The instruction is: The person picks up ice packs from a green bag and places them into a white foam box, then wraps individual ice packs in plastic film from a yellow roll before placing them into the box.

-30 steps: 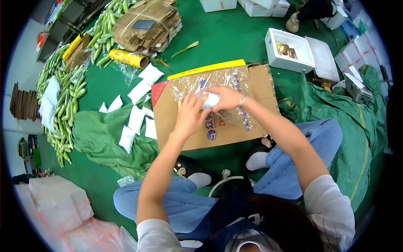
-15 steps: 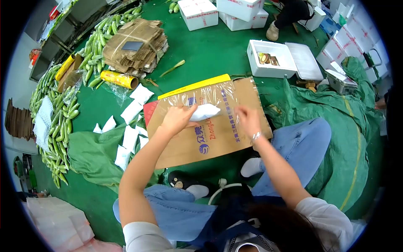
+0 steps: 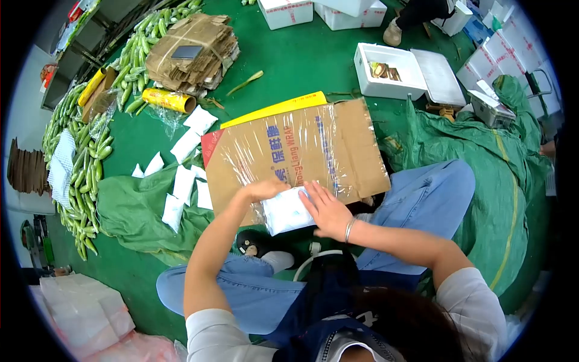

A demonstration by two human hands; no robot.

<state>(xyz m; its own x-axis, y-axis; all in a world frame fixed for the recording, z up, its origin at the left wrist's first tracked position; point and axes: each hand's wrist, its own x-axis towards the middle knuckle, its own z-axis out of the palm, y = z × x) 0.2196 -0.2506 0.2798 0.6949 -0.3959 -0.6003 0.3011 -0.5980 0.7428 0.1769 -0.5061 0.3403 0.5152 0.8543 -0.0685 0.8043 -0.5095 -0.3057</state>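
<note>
A plump white packet lies at the near edge of a printed cardboard sheet, partly overhanging it. Clear film covers much of the sheet's top. My left hand is closed, its fingers curled at the packet's upper left corner; the fingertips are partly hidden. Outstretched fingers of my right hand rest on the packet's right side. More white packets are scattered left of the sheet, some of them on a green woven sack.
Beyond the sheet lie a yellow box, a roll of film and tied flat cardboard. Wrapped green vegetables line the left. An open foam box stands back right; a green tarp spreads at right.
The white packet has come toward me, from the sheet's middle to its near edge. My right hand has moved left and down onto it; my left hand has come nearer too.
</note>
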